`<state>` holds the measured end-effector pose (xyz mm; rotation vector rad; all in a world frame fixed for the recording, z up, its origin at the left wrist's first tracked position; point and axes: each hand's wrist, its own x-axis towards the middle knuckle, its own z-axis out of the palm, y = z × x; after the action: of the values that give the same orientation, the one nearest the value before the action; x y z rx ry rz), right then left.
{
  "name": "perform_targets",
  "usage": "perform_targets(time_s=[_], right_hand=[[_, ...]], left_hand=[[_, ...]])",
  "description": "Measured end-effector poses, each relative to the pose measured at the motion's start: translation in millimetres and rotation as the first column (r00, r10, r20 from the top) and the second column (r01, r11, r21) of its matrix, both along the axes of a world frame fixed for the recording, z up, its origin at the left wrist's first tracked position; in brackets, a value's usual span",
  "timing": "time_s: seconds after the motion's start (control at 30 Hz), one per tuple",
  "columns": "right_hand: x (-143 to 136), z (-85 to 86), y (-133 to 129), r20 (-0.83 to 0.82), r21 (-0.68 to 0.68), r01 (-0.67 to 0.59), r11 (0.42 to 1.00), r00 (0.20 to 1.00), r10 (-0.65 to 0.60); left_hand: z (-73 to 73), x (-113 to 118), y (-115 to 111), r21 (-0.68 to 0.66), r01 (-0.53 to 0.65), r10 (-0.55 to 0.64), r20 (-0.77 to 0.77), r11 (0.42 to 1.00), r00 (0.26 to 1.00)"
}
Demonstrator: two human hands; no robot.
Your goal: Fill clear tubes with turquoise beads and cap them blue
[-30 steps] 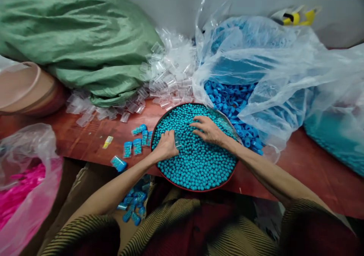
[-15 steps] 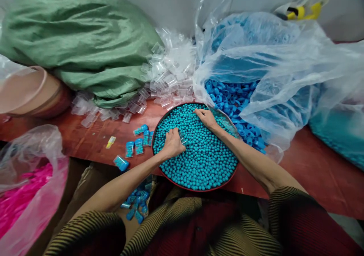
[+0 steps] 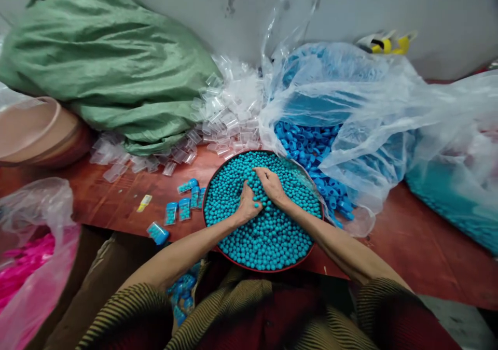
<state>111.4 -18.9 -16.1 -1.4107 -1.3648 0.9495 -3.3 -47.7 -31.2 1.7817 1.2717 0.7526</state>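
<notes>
A round red-rimmed tray heaped with small teal balls sits at the near edge of a red-brown table. Both of my hands meet in the middle of the tray. My left hand is curled with its fingers closed, and the clear tube it held a moment ago is now hidden inside the grip. My right hand lies on the balls with its fingers bent down against the left hand; what is under them is hidden.
Filled capped tubes lie left of the tray, more in a box below the table edge. Behind are empty clear tubes, a plastic bag of blue caps, a green sack, a brown basin and a pink-filled bag.
My right hand has come back from the tray's far rim to its middle. My left hand has shifted right to meet it. The view has tilted slightly upward.
</notes>
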Motion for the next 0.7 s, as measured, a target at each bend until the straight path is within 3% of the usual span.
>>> perform_targets(time_s=[0.17, 0.3, 0.4, 0.53, 0.6, 0.7], right_hand=[[6.3, 7.1, -7.4, 0.250, 0.120, -0.067, 0.991, 0.968, 0.035], [8.8, 13.5, -12.9, 0.359, 0.153, -0.174, 0.973, 0.927, 0.109], [29.0, 25.1, -15.7, 0.384, 0.245, -0.206, 0.947, 0.918, 0.100], [92.4, 32.2, 12.6, 0.382, 0.329, -0.026, 0.944, 0.918, -0.108], [126.5, 27.7, 39.8, 0.416, 0.290, 0.120, 0.949, 0.878, -0.238], [157.3, 13.3, 77.7, 0.469, 0.203, 0.203, 0.958, 0.839, -0.277]], left_hand=[[-10.5, 11.2, 10.6, -0.043, 0.103, -0.102, 0.031, 0.994, 0.994], [-6.6, 5.7, 14.4, -0.028, 0.115, -0.114, 0.042, 0.993, 0.993], [0.4, -2.5, 9.5, -0.027, 0.068, -0.068, -0.024, 0.997, 0.997], [9.4, -8.6, -5.1, 0.095, -0.047, 0.059, -0.135, 0.994, 0.989], [12.7, -9.4, -12.0, 0.206, -0.079, 0.118, -0.186, 0.975, 0.975], [17.6, -9.8, -17.8, 0.294, -0.055, 0.147, -0.302, 0.954, 0.942]])
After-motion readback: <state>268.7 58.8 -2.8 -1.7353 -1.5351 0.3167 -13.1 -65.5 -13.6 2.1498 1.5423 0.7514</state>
